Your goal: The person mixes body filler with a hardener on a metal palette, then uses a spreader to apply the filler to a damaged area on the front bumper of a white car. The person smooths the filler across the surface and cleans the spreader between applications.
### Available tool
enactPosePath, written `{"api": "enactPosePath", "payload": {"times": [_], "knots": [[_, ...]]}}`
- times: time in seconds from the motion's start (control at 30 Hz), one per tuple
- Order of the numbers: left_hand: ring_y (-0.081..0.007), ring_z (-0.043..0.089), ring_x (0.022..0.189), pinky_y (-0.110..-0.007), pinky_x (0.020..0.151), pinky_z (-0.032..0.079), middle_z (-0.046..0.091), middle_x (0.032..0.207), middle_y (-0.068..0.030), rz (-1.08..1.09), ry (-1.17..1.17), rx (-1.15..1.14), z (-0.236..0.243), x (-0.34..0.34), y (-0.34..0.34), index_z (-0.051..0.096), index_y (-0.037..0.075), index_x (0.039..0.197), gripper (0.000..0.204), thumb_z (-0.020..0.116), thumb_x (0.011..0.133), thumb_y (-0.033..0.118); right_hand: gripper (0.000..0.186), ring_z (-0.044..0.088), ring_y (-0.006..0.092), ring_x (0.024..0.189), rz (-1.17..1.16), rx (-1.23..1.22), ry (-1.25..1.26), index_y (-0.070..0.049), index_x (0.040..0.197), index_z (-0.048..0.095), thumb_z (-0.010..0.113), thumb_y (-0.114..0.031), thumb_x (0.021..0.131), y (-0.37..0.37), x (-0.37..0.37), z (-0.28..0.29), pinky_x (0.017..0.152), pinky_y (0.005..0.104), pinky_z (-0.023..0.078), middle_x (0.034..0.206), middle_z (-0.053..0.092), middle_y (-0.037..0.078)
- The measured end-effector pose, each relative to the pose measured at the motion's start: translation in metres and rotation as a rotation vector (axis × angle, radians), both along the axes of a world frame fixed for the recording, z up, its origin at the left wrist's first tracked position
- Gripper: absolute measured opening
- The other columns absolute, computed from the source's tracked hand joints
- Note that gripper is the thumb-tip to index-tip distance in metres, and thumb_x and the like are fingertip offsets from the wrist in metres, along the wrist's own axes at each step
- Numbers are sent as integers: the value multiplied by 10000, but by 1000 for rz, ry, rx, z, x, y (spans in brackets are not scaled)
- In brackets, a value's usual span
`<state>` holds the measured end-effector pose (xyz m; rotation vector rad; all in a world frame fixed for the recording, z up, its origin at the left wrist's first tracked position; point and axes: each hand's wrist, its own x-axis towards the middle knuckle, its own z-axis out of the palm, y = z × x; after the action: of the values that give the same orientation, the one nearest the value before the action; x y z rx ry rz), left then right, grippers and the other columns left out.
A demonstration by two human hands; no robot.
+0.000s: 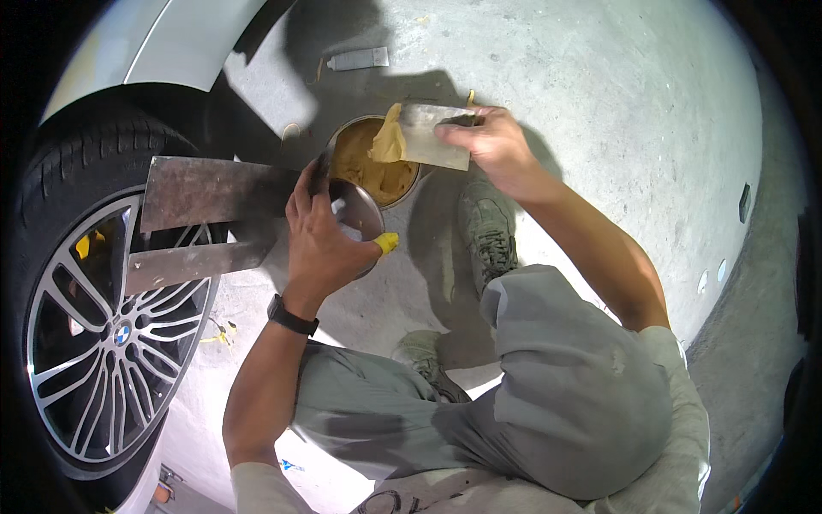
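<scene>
My right hand point(497, 146) pinches a flat metal putty spreader point(432, 137) by its right end. A lump of tan putty point(389, 140) clings to the spreader's left edge. Right below that edge stands an open round tin point(409, 190) of brownish-yellow putty point(355, 158). My left hand point(321, 231) is closed around two flat metal blades, an upper wide blade point(214, 195) and a lower narrower blade point(193, 265), both pointing left. A round shiny metal piece point(364, 206) shows behind that hand, partly hidden; I cannot tell whether it is held. Yellow stuff point(388, 243) sits at the thumb tip.
A car wheel point(120, 334) and a pale body panel point(171, 43) stand close on the left. A white tube point(358, 59) lies on the concrete floor point(634, 111) beyond the tin. My shoes point(488, 227) and bent knees are near the tin.
</scene>
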<state>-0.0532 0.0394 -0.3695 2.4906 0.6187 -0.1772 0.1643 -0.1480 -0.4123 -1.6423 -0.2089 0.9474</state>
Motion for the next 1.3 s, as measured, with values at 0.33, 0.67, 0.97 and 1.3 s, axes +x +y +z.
{"api": "enactPosePath", "payload": {"times": [0.33, 0.67, 0.97, 1.3], "knots": [[-423, 285, 1497, -582, 1136, 392, 312, 1633, -129, -134, 98, 285, -4, 65, -10, 447, 41, 1480, 1029, 929, 617, 330, 118, 562, 25, 662, -41, -4, -386, 3, 986, 768, 767, -99, 927, -42, 17, 101, 580, 228, 461, 779, 704, -16], [-431, 237, 1522, -751, 1080, 356, 267, 1668, -36, -282, 235, 266, -39, 100, -12, 476, 80, 1477, 995, 901, 646, 425, 188, 697, 93, 703, 4, -31, -847, -42, 1076, 751, 761, -15, 890, -86, 4, 119, 616, 241, 574, 868, 770, 49], [-394, 312, 1497, -762, 1049, 376, 327, 1641, -50, -328, 221, 333, -42, 102, -3, 569, 62, 1402, 818, 856, 734, 438, 171, 771, 298, 958, 339, -116, -1392, -16, 861, 667, 761, 59, 740, -98, -2, 119, 743, 365, 654, 1006, 748, 131], [-320, 611, 1272, -368, 1074, 479, 607, 1384, -219, 57, -626, -581, 24, 112, -21, 439, -68, 1483, 647, 612, 862, -115, 205, 712, 391, 1109, 108, 83, -1470, 38, 815, 594, 623, 223, 731, -86, 1, 102, 1089, 579, 504, 1112, 688, 206]]}}
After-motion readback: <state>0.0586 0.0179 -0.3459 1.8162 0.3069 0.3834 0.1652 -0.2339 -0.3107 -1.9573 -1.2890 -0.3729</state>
